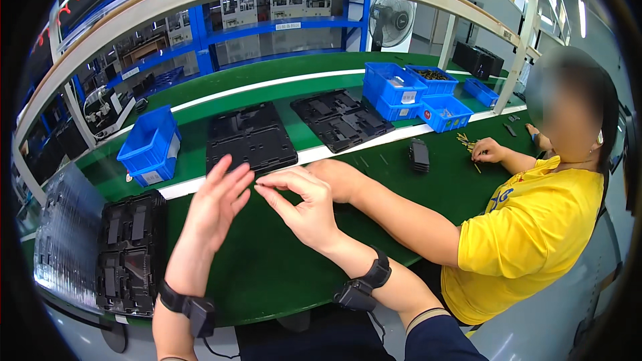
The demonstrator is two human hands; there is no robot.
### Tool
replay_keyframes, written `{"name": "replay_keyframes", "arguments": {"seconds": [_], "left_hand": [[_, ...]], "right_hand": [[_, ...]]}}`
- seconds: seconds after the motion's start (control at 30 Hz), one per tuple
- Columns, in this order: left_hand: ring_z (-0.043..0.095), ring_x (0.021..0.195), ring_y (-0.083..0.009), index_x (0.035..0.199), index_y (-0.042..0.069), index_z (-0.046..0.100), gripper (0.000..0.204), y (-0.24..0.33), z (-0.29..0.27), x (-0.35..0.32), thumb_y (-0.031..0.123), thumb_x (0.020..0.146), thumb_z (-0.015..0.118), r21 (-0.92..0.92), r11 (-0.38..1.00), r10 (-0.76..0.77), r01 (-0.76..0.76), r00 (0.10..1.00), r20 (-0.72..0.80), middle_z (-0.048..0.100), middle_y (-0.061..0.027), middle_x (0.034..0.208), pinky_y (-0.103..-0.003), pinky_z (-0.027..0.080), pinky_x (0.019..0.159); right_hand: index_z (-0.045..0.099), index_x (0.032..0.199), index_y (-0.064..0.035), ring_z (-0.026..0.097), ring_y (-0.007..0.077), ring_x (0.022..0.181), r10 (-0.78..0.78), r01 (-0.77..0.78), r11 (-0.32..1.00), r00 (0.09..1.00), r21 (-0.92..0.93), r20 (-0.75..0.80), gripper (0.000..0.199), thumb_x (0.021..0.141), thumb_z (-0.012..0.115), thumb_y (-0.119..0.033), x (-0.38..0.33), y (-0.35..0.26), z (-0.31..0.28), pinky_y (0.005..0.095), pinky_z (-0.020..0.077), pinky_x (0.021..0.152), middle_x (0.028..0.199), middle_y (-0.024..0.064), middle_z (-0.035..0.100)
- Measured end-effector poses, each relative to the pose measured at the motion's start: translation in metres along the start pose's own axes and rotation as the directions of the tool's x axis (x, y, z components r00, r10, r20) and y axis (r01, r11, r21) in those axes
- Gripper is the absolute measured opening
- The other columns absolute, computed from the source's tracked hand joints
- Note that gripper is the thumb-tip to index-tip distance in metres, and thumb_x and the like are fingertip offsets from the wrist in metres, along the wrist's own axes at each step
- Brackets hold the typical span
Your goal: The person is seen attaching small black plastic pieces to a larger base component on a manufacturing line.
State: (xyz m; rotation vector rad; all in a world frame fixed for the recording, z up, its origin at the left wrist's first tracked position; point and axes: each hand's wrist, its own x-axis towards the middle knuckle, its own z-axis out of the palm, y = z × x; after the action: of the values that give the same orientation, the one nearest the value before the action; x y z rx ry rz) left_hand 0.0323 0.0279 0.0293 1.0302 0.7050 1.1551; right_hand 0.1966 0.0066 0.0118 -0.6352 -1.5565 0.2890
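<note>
My left hand [217, 204] is raised above the green workbench [267, 274], fingers spread and upright, holding nothing. My right hand [301, 204] hovers beside it, thumb and forefinger pinched toward the left fingertips; whether something tiny sits between them I cannot tell. Both wrists carry black bands. A black moulded tray [127, 251] lies at my left, close to the left forearm.
A co-worker in a yellow shirt [528, 234] sits at my right, one forearm stretched across the bench behind my hands, the other hand near small brass parts [466, 140]. Black trays [249, 137] [341, 119], blue bins [150, 147] [418, 93] and a small black stack [419, 155] stand farther back.
</note>
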Motion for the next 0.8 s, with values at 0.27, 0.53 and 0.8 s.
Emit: {"name": "replay_keyframes", "arguments": {"seconds": [0.27, 0.53, 0.8], "left_hand": [[0.032, 0.121, -0.0436, 0.138, 0.003, 0.002, 0.074, 0.003, 0.056, 0.132, 0.023, 0.087, 0.052, -0.074, 0.923, -0.372, 0.377, 0.925, 0.072, 0.015, -0.0308, 0.136, -0.048, 0.032, 0.099], [0.003, 0.129, -0.0487, 0.136, 0.006, -0.015, 0.092, -0.074, 0.070, 0.213, 0.026, 0.083, 0.058, -0.284, 0.769, -0.562, 0.573, 0.817, 0.128, -0.009, -0.0351, 0.137, -0.060, 0.022, 0.099], [0.006, 0.129, -0.0469, 0.137, 0.006, -0.016, 0.093, -0.079, 0.092, 0.210, 0.029, 0.083, 0.057, -0.287, 0.774, -0.586, 0.564, 0.810, 0.010, -0.005, -0.0370, 0.136, -0.054, 0.021, 0.102]], "right_hand": [[0.057, 0.091, -0.0015, 0.053, 0.0165, 0.077, -0.123, 0.111, 0.992, 0.953, -0.058, -0.278, 0.013, 0.079, 0.060, 0.002, -0.004, -0.010, -0.008, 0.0256, 0.0460, 0.065, 0.094, 0.0097, 0.054], [0.046, 0.097, -0.0010, 0.049, 0.0206, 0.099, 0.202, -0.308, 0.950, 0.711, -0.041, -0.673, 0.014, 0.091, 0.046, -0.013, 0.022, 0.078, -0.041, 0.0305, 0.0409, 0.082, 0.112, 0.0149, 0.047], [0.048, 0.095, -0.0051, 0.057, 0.0377, 0.086, 0.643, -0.692, 0.614, 0.717, -0.379, -0.268, 0.019, 0.085, 0.050, -0.022, 0.006, 0.192, -0.146, 0.0438, 0.0439, 0.077, 0.086, 0.0209, 0.060]]}}
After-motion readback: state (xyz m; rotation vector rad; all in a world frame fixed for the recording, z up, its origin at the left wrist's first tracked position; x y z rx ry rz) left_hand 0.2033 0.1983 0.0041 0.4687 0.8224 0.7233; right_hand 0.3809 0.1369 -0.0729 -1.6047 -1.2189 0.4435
